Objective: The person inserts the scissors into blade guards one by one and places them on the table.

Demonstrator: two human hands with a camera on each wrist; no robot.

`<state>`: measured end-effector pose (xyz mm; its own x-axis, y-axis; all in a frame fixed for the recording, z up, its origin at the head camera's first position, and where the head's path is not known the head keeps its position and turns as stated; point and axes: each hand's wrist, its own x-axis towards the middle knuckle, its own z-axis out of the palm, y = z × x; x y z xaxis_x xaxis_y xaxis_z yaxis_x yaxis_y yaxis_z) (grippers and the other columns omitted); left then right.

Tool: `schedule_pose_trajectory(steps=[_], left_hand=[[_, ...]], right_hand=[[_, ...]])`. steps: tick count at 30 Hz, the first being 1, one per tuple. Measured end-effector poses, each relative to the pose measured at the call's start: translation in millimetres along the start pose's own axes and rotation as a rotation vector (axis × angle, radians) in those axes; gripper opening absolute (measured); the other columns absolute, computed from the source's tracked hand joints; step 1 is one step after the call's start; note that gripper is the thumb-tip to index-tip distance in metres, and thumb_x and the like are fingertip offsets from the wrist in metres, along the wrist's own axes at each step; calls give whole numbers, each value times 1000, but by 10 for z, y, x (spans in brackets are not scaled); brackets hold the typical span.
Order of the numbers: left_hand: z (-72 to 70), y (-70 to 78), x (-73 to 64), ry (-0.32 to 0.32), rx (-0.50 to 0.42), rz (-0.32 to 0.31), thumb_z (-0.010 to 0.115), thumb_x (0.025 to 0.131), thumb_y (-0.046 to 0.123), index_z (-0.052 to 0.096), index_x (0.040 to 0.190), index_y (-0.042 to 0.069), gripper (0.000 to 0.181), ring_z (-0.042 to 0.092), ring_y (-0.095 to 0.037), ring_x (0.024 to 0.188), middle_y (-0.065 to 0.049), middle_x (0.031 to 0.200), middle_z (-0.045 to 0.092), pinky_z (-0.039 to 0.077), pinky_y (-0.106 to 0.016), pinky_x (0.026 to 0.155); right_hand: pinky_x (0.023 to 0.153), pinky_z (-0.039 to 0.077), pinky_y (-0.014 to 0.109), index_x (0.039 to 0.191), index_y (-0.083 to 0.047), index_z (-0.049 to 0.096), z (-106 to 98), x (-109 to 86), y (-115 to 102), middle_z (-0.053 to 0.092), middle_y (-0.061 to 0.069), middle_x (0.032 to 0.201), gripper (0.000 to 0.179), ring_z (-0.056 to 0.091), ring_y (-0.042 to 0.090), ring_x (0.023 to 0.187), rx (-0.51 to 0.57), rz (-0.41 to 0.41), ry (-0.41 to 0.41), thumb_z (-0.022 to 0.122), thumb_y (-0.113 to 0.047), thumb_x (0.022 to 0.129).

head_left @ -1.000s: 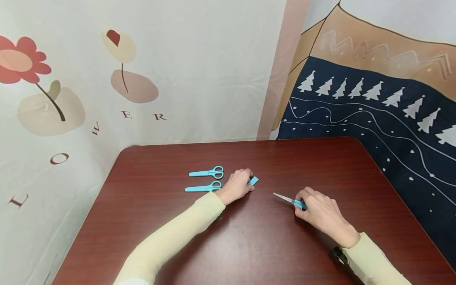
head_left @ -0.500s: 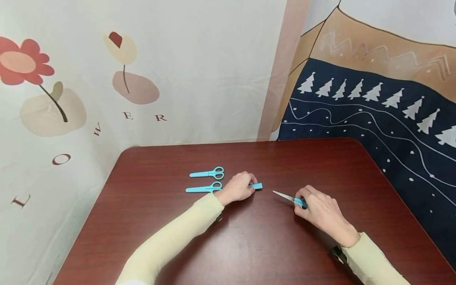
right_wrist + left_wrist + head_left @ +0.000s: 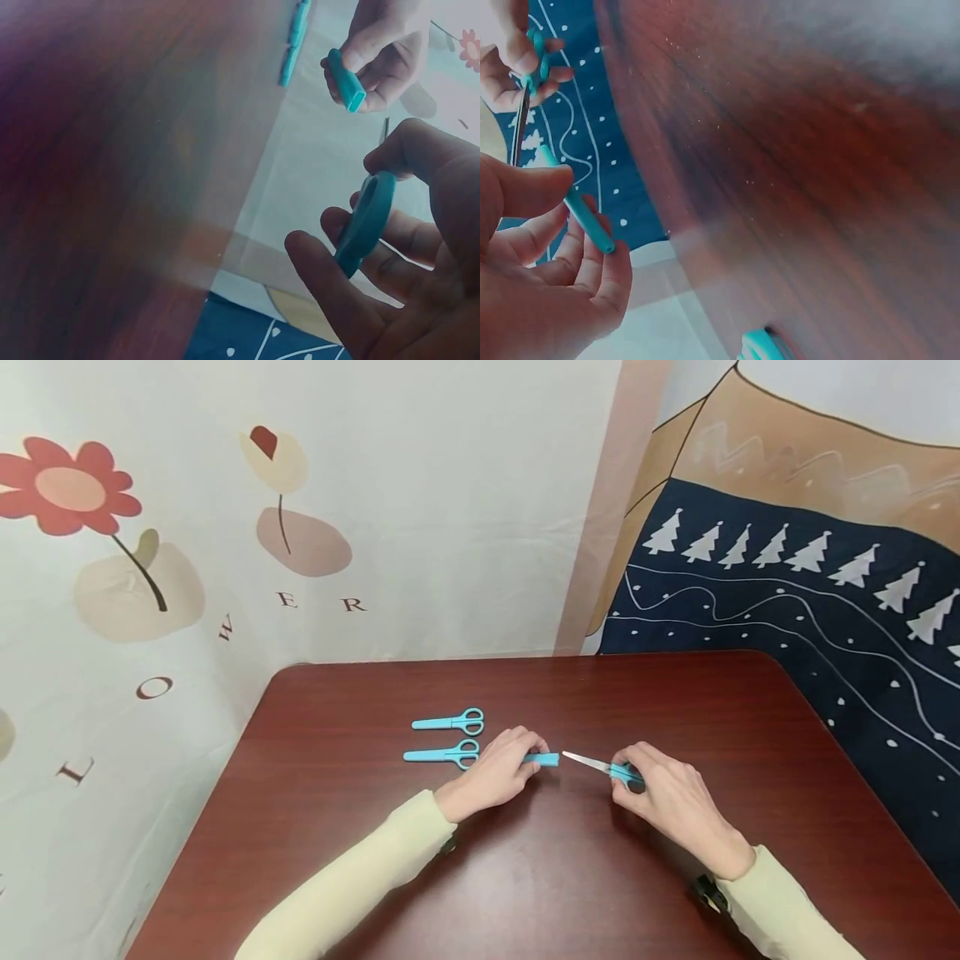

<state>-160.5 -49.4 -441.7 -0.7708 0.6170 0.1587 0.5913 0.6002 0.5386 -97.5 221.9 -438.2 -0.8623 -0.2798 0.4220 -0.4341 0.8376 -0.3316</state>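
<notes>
Between thumb and fingers, my left hand point(image 3: 495, 770) pinches a light-blue scissors cover point(image 3: 546, 760), its open end facing right in the head view. My right hand point(image 3: 675, 789) holds a pair of scissors point(image 3: 588, 762) by the blue handles, the bare metal blades pointing left. A small gap separates the blade tip from the mouth of the cover. The right wrist view shows the hollow end of the cover point(image 3: 347, 82) and, nearer, the scissors' handle loops point(image 3: 367, 217) in the fingers. In the left wrist view the cover point(image 3: 590, 220) lies across the fingers under the thumb.
Two more blue scissors lie with covers on: one pair point(image 3: 447, 723) farther back, the other point(image 3: 438, 755) just left of my left hand. The dark red-brown table point(image 3: 525, 893) ends at a back edge against printed cloth hangings point(image 3: 450, 527).
The cover in my left hand has turned from slanting to nearly level, its open end toward the scissors. My right hand has moved slightly left, bringing blade tip and cover closer together.
</notes>
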Motion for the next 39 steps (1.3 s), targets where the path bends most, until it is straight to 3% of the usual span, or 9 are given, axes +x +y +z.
schedule_pose_trajectory(steps=[9,22,29,39], left_hand=[[-77,-25,-262,119,-18,63,70,97,5,67,112,10,16,55,-21,99,-1,105,62,46,-36,87],[-198,-104,-629,214,-65,7,74,95,4,67,109,12,18,53,-16,97,3,104,61,48,-34,83],[-208,-151,-725,240,-86,24,73,95,2,68,110,13,20,52,-12,92,4,103,60,48,-29,79],[-245,-147,-805,305,-122,1,77,92,2,71,109,13,21,54,-13,90,3,105,61,49,-28,73]], right_hand=[[54,46,24,96,-18,67,8,98,-142,60,-9,89,19,51,3,65,83,-3,-6,79,-15,81],[62,54,24,98,-21,68,96,148,-296,62,-14,91,24,60,3,69,209,-69,-15,86,-19,82],[60,52,21,104,-15,75,173,185,-358,66,-11,98,25,59,2,70,207,-143,-9,86,-15,82],[56,48,17,99,-16,75,236,234,-415,65,-9,98,21,59,3,68,187,-235,26,83,-13,81]])
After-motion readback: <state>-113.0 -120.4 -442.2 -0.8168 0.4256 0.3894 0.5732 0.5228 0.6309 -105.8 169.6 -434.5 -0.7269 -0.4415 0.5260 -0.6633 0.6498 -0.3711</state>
